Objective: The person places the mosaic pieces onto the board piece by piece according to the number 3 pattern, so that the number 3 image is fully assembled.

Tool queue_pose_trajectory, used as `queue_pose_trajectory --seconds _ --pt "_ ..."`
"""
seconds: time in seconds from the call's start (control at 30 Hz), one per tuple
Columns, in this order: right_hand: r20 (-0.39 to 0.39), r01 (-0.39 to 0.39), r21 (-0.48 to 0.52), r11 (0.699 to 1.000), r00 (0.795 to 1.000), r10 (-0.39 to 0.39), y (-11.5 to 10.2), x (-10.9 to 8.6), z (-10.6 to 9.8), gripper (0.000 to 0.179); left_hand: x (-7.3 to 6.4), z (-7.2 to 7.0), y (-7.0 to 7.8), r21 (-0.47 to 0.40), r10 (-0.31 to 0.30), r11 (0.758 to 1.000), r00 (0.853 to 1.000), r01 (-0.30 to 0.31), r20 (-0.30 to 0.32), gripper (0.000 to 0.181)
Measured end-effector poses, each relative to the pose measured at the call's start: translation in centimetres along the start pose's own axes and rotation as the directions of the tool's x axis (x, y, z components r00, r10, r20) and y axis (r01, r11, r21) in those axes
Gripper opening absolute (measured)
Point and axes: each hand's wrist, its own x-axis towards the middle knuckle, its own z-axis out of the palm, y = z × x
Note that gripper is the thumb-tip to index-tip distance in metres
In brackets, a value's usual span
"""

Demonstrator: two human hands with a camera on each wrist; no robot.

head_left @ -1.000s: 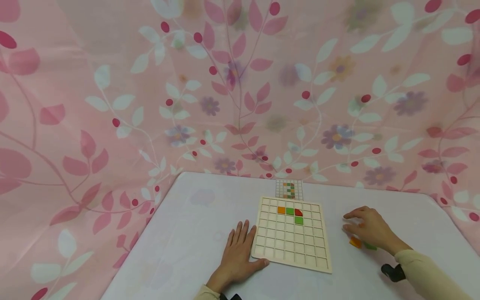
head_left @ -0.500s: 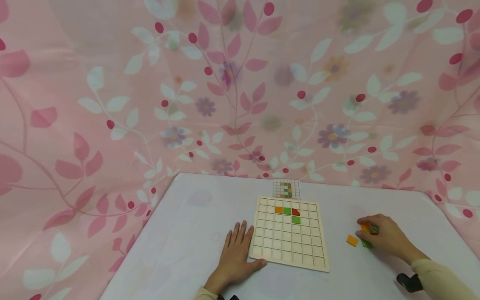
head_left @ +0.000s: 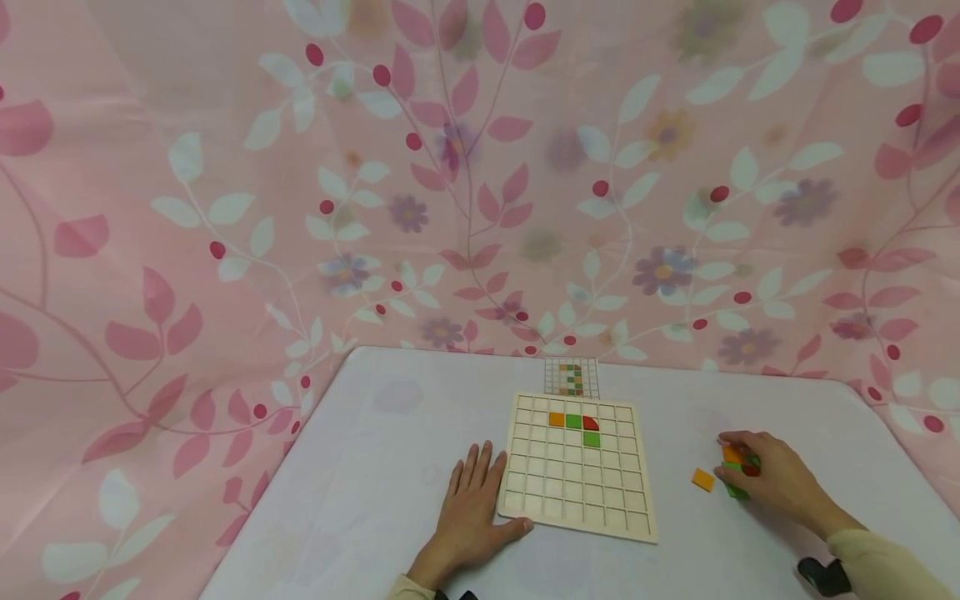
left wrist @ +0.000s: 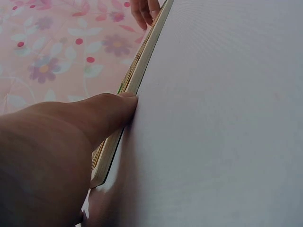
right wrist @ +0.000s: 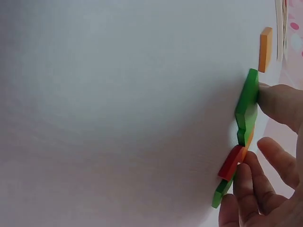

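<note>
Over toward the desk's right edge, a small cluster of loose tiles lies bunched together: a green tile, an orange tile mostly covered, a red tile and another green piece under the fingers. The person's right hand is curled round this cluster from its right side, thumb against the first green one, fingertips at the far end by the red. Just to the left, apart from the bunch, a single orange square lies on the desk. Farther left, about midway between the desk's side edges, sits a pale wooden grid board. Set in its cells, near the board's far edge, are an orange square tile, a green square tile and a red tile with a rounded corner in one row, with a second green square right below the red. The left hand lies flat along the board's left side, fingers straight toward the desk's far edge, thumb touching the board's near edge by its corner. Beyond the board, close to the desk's far edge, lies a small printed pattern card. Cream sleeves cover both forearms, and a pink floral cloth hangs behind everything.
</note>
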Motion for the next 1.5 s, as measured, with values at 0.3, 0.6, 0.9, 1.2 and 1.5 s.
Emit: queue_pose_trajectory --seconds 0.3,0.6,0.9,1.2,1.5 --pt "-0.078 -0.026 0.024 0.999 0.997 0.028 0.4 -1.1 0.8 0.045 -0.1 -0.1 0.1 -0.006 -0.003 1.000 1.000 0.003 0.000 0.105" --pt "-0.141 -0.013 0.014 1.000 0.990 0.015 0.6 -1.6 0.9 0.034 0.0 -0.3 0.2 -0.003 0.007 1.000 1.000 -0.007 -0.010 0.104" --pt "-0.070 -0.085 0.038 0.996 0.994 0.088 0.1 -1.7 0.4 0.044 -0.1 -0.4 0.3 -0.009 -0.003 1.000 1.000 0.003 0.002 0.105" --pt "0.021 -0.136 0.094 0.986 0.991 0.134 -0.2 -1.4 0.2 0.062 0.0 -0.4 0.3 -0.014 -0.004 1.000 1.000 0.004 -0.003 0.105" --pt "0.073 -0.193 0.086 0.977 0.980 0.187 -0.4 -0.6 -0.1 0.038 -0.2 -0.4 0.4 -0.029 -0.007 1.000 1.000 0.007 0.003 0.106"
